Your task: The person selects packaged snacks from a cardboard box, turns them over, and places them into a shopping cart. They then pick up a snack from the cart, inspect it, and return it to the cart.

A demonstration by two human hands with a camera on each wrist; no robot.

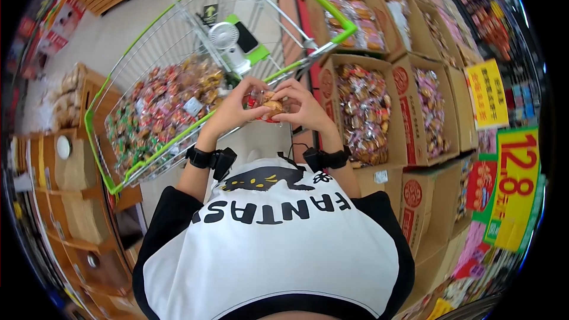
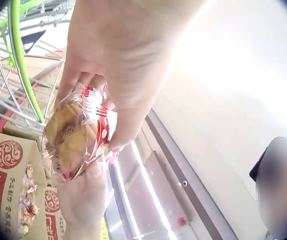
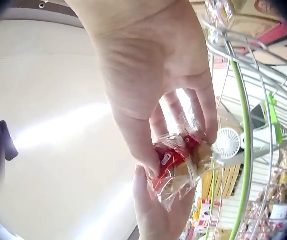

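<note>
A clear and red wrapped packet with brown pastry inside (image 1: 272,105) is held between both hands in front of the chest, near the cart's green rim. The left hand (image 1: 234,109) pinches its left side; the right hand (image 1: 303,106) pinches its right side. In the left wrist view the packet (image 2: 73,135) shows its brown contents, with the left hand (image 2: 118,65) gripping from above. In the right wrist view the right hand (image 3: 153,75) has thumb and fingers around the packet (image 3: 178,165), its red printing showing.
A shopping cart (image 1: 133,53) holds heaps of wrapped packets (image 1: 160,95), a white fan (image 1: 224,35) and a dark phone (image 1: 246,37). Cardboard boxes of packets (image 1: 364,112) stand on the right beside yellow price signs (image 1: 489,95). Wooden shelving (image 1: 77,201) is at the left.
</note>
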